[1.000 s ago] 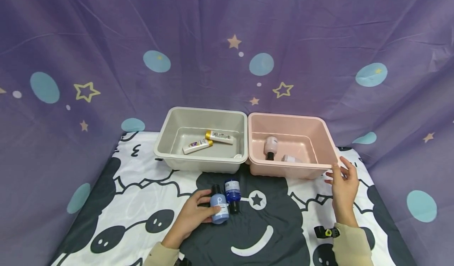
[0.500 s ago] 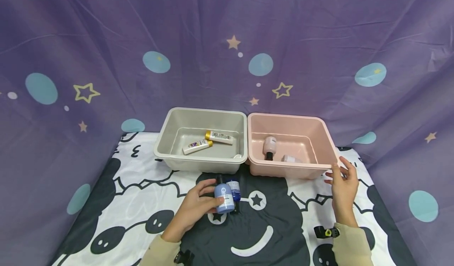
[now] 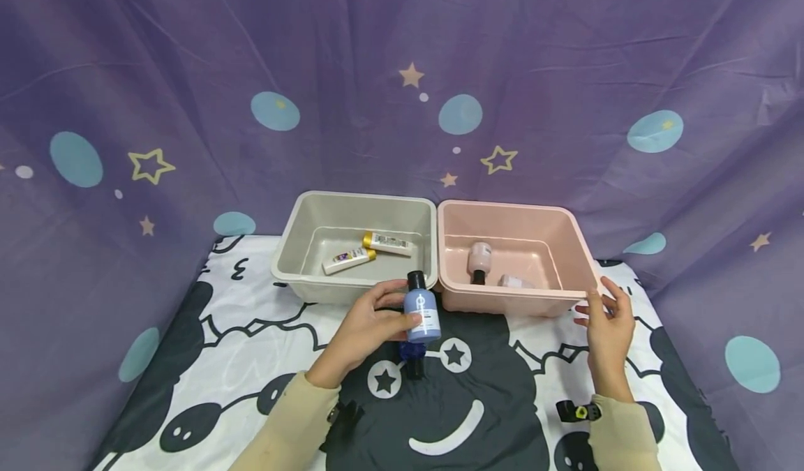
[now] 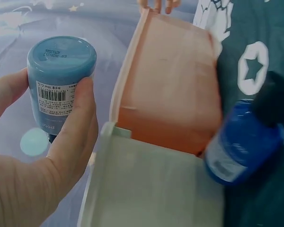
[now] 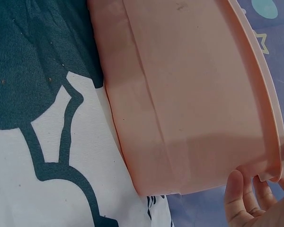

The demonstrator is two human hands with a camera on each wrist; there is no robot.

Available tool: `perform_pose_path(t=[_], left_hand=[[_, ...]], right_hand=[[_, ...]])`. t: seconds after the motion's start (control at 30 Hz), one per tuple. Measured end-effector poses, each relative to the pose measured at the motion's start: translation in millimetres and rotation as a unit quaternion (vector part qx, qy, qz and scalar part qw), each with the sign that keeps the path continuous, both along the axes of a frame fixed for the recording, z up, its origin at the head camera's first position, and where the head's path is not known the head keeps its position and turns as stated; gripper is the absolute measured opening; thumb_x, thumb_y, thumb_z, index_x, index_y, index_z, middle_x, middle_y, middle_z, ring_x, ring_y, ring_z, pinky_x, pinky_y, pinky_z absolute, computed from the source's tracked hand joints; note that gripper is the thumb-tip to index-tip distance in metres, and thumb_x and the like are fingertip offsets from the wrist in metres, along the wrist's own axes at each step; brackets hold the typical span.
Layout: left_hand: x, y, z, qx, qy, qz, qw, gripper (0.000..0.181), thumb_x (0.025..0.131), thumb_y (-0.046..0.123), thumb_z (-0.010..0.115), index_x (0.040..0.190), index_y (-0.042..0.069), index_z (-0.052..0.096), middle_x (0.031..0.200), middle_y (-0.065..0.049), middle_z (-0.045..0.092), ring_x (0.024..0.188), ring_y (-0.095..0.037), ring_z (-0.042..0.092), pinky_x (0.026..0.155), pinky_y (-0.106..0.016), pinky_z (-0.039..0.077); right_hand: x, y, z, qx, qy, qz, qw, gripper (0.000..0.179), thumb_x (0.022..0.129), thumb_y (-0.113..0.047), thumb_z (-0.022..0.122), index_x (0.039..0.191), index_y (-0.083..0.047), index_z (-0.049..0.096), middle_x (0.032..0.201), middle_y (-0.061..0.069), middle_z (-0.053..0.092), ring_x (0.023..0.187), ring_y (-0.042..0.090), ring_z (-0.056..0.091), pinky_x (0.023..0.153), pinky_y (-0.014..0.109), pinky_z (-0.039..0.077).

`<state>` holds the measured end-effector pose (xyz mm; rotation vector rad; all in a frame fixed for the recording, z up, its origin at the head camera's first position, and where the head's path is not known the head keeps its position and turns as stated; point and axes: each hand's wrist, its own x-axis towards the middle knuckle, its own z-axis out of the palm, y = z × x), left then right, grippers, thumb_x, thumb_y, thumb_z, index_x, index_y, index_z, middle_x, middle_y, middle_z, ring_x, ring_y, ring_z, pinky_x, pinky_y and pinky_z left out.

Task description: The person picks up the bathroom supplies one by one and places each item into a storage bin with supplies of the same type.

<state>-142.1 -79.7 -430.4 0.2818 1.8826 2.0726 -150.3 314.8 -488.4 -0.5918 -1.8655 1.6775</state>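
Observation:
A light blue bottle with a black cap [image 3: 422,317] is raised in my left hand [image 3: 377,321], thumb on one side and fingers on the other. In the left wrist view this bottle [image 4: 61,80] shows its base and a barcode label. Below it on the cloth lies a dark blue bottle [image 4: 241,142], partly hidden in the head view. My right hand [image 3: 609,331] holds the front right rim corner of the pink bin [image 3: 502,302]. Inside that bin lie a pale pink bottle with a black cap [image 3: 480,258] and a small whitish item [image 3: 515,282].
Left of the pink bin and against it stands a grey bin [image 3: 352,291]. Two white tubes with yellow caps lie in it, one tube [image 3: 348,260] in front of the other tube [image 3: 389,243]. A purple curtain [image 3: 352,73] hangs behind the bins.
My left hand has lifted the light blue bottle and carried it forward and to the right, across the dark blue bottle. My right hand stays at the pink bin's corner.

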Motion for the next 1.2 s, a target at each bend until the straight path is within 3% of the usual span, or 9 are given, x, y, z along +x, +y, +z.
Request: perform_pose_path(t=[0.27,0.5,0.7,0.87,1.2], left_hand=[[-27.1,17.5,27.0,0.029,0.015,-0.006,0.9994,0.068,0.087,0.005,0.076,0.147,0.002,0.044,0.132,-0.024,0.054,0.101,-0.031,0.067,0.077,-0.045,0.059],[-49.3,35.3,50.5,0.028,0.026,-0.004,0.9993,0.065,0.087,0.007,0.077,0.145,0.006,0.046,0.132,-0.02,0.056,0.1,-0.033,0.067,0.077,-0.046,0.059],[-73.6,54.6,59.4,0.015,0.026,-0.008,0.9995,0.067,0.087,0.013,0.079,0.146,0.009,0.047,0.133,-0.017,0.055,0.104,-0.032,0.066,0.078,-0.047,0.058],[-97.8,76.1,66.0,0.008,0.019,-0.015,0.9997,0.069,0.087,0.016,0.081,0.146,0.011,0.047,0.134,-0.013,0.053,0.108,-0.03,0.064,0.077,-0.041,0.059],[-144.6,118.6,72.7,-0.012,-0.005,-0.027,0.9995,0.07,0.085,0.012,0.082,0.145,0.001,0.047,0.131,-0.018,0.059,0.098,-0.028,0.069,0.076,-0.037,0.059]], right_hand=[[0.6,0,0.6,0.005,0.016,0.005,0.9999,0.044,0.099,-0.021,0.065,0.14,-0.009,0.056,0.103,0.002,0.061,0.069,0.007,0.067,0.052,0.018,0.054],[0.7,0,0.9,0.0,0.017,0.002,0.9998,0.042,0.099,-0.021,0.065,0.139,-0.01,0.057,0.103,0.002,0.061,0.068,0.007,0.067,0.052,0.019,0.054],[0.7,0,0.8,-0.003,0.012,0.004,0.9999,0.042,0.099,-0.021,0.065,0.139,-0.011,0.057,0.103,0.002,0.061,0.069,0.009,0.068,0.052,0.019,0.054],[0.5,1,0.9,-0.014,0.01,0.006,0.9998,0.043,0.099,-0.022,0.066,0.14,-0.011,0.057,0.103,0.003,0.061,0.07,0.01,0.068,0.052,0.02,0.054],[-1.9,2,-1.1,-0.015,0.016,0.007,0.9997,0.041,0.099,-0.02,0.066,0.138,-0.011,0.058,0.101,0.003,0.062,0.069,0.012,0.069,0.053,0.02,0.055]])
